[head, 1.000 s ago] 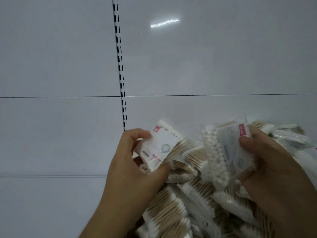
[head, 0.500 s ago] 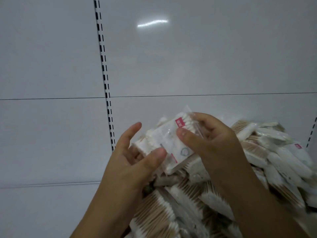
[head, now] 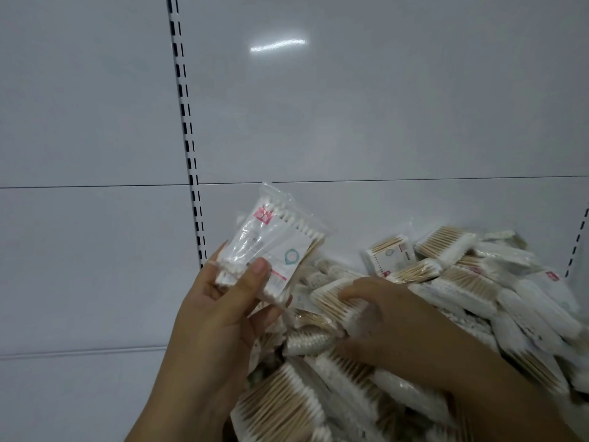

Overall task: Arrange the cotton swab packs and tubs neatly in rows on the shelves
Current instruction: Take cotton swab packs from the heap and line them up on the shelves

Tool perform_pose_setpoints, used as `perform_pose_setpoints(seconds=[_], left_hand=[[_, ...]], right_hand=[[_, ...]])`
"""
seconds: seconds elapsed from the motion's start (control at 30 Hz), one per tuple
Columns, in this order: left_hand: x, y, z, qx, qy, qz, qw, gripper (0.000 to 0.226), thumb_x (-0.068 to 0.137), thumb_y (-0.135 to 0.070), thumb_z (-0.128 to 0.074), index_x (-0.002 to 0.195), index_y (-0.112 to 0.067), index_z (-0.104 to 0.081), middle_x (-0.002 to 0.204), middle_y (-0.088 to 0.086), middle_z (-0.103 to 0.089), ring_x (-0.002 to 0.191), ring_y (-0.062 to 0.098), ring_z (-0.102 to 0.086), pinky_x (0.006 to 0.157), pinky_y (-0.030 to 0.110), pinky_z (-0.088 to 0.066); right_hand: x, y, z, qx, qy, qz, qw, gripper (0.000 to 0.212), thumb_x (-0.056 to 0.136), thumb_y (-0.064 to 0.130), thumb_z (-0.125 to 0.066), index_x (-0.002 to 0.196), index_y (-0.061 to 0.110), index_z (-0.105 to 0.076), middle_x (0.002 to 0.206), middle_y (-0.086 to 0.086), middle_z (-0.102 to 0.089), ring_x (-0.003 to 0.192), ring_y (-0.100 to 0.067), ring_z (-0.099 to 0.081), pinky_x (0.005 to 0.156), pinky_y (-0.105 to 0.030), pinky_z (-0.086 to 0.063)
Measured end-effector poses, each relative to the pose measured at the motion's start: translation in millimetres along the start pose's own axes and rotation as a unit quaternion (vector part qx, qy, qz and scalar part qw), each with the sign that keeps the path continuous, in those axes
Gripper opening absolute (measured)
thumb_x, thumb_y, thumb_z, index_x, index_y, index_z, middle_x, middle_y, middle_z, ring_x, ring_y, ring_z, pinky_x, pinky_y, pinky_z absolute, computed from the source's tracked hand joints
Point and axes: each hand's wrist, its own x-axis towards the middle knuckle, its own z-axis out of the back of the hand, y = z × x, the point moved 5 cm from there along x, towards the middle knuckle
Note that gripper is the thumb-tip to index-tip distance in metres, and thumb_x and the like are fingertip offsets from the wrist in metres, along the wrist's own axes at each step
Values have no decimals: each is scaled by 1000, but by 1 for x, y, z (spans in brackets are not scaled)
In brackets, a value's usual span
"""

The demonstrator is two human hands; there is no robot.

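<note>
My left hand (head: 220, 311) holds a small stack of clear cotton swab packs (head: 274, 247) with white labels and a pink mark, thumb pressed on the front, lifted above the pile. A loose heap of cotton swab packs (head: 462, 282) with wooden sticks and white tips fills the shelf at centre and right. My right hand (head: 392, 320) reaches down into the heap, and its fingers curl round one wooden-stick pack (head: 334, 301) lying there. No tubs are in sight.
The white shelf back panel (head: 382, 122) rises behind the heap. A slotted upright (head: 188, 138) runs down at centre left and another upright (head: 578, 244) shows at the right edge. Bare white shelf surface (head: 79, 393) lies to the left of the heap.
My right hand has let go of the pack it passed to my left hand and dropped onto the heap. My left hand now holds the stacked packs alone, a little higher.
</note>
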Motion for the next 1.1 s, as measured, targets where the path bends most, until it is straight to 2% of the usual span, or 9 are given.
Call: perform_pose_setpoints(seconds=[0.13,0.23,0.37,0.43,0.6,0.73,0.83,0.93,1.1], left_hand=[[3,0,0,0,-6,-4,1000,39,69,-17,-66,108,-14,-60,95,6,-75,84,23,-73,77,41,-59],[3,-7,-2,3,-15,-21,1000,56,70,-17,-67,125,-15,-56,109,10,-72,96,26,-71,82,41,-58],[2,-16,1,17,-47,-63,997,59,70,-18,-66,128,-15,-53,106,8,-72,91,22,-71,79,37,-59],[-2,-17,-1,34,-59,-63,996,60,68,-21,-67,126,-12,-54,101,7,-73,85,21,-71,78,40,-59],[-26,-14,-8,52,-46,-28,997,49,69,-25,-65,117,-18,-63,100,7,-74,85,24,-72,64,36,-60],[-52,-29,12,34,-37,-21,999,56,69,-9,-74,123,-15,-59,111,10,-71,95,26,-71,73,39,-60],[-77,-52,42,32,-60,-42,997,59,71,-24,-72,128,-16,-57,118,11,-69,103,29,-68,76,40,-59],[-106,-85,86,40,-90,-60,993,90,51,-37,-90,131,-17,-55,123,11,-66,110,31,-65,74,41,-58],[-170,-162,188,53,-169,-72,982,108,33,-46,-95,128,-14,-56,120,14,-67,107,35,-66,70,46,-58]], right_hand=[[5,-7,3,20,-46,4,999,40,82,34,-68,119,41,-54,112,27,-49,99,4,-48,82,-17,-41],[6,-14,5,103,-135,17,985,18,89,44,-58,106,37,-59,100,22,-60,88,1,-55,74,-18,-43],[-6,-19,36,370,-282,-11,885,35,94,51,-41,86,23,-61,65,19,-64,57,2,-59,50,-13,-41],[-4,-13,50,453,-269,-24,850,38,97,44,-37,80,20,-62,59,13,-66,50,-3,-61,46,-20,-46],[14,55,59,417,-95,109,898,36,89,50,-46,85,18,-61,67,2,-69,56,-10,-66,48,-28,-52],[16,82,44,394,-116,132,902,27,84,50,-60,84,23,-62,78,-2,-70,72,-20,-68,64,-39,-56],[3,117,20,413,-107,151,892,26,83,49,-61,84,23,-62,77,1,-69,66,-11,-67,56,-30,-53],[-10,171,-9,419,-110,176,884,22,85,44,-64,83,23,-61,72,9,-64,60,1,-61,47,-12,-42],[-38,311,-73,400,-87,249,878,20,79,48,-68,75,30,-60,79,15,-64,74,1,-62,58,-15,-49]])
